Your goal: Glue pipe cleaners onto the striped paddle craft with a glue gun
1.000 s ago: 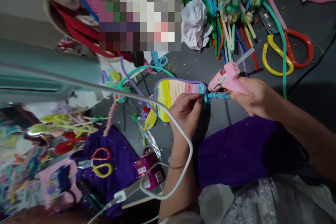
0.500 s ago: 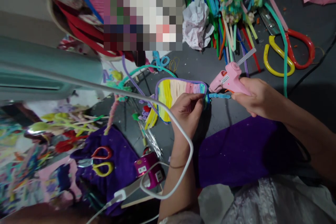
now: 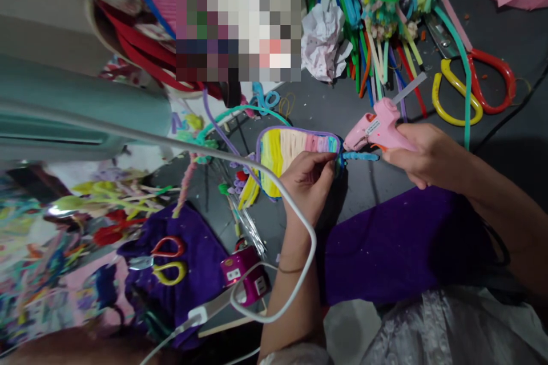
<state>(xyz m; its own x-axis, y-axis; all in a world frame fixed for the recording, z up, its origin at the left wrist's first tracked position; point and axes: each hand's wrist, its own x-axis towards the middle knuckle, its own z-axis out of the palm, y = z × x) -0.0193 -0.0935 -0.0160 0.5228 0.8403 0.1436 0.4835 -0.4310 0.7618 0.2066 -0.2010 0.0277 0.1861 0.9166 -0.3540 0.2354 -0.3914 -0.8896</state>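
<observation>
A rounded striped panel (image 3: 293, 145) in yellow, cream, pink and blue, with a purple rim, lies under my left hand (image 3: 309, 182). The thumb and fingers of that hand pinch its right edge. From this edge a blue fuzzy strip (image 3: 362, 156) sticks out to the right. My right hand (image 3: 422, 154) is wrapped round the handle of a pink glue gun (image 3: 379, 128), whose nozzle points left, close to the panel's upper right corner. A clear glue stick (image 3: 411, 88) juts from the gun's back.
A white cable (image 3: 311, 239) loops over my left forearm. Crumpled paper (image 3: 326, 40), pipe cleaners (image 3: 385, 5) and large scissors (image 3: 492, 82) lie beyond. At the left are smaller scissors (image 3: 169, 262), a magenta socket block (image 3: 244, 276) and purple cloth (image 3: 188, 239).
The whole view has shifted slightly. The glue gun is tilted a little differently, its nozzle still near the panel's corner. My left hand keeps its pinch on the edge.
</observation>
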